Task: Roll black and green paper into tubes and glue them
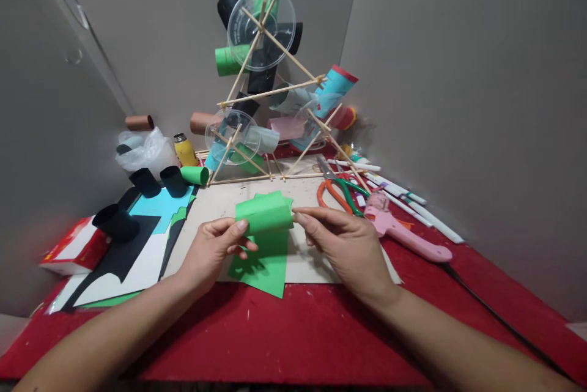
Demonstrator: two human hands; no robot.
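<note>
The left hand (215, 248) grips the left end of a green paper tube (263, 211), thumb in front; the right hand (339, 245) has finger and thumb drawn narrow at its right edge, though whether they pinch the paper or only touch it cannot be told. The tube is over a green sheet (270, 266) on a beige board (211, 211), at the near middle.

The work looks well along: the paper is curled round, and on the far side stands a frame of sticks (275, 91) with clear discs and coloured tubes mounted on it. The held tube is apart from that frame, and whether its seam is fastened cannot be seen. Black tubes (114, 224) stand loose on the left.

The red worktop (275, 343) fills the near part. Paper, a red and white box (76, 245) and a yellow bottle (184, 148) sit left; orange-handled scissors (331, 194) and a pink glue gun (408, 239) lie right. Plain grey walls (458, 74) close in the far side and both flanks
</note>
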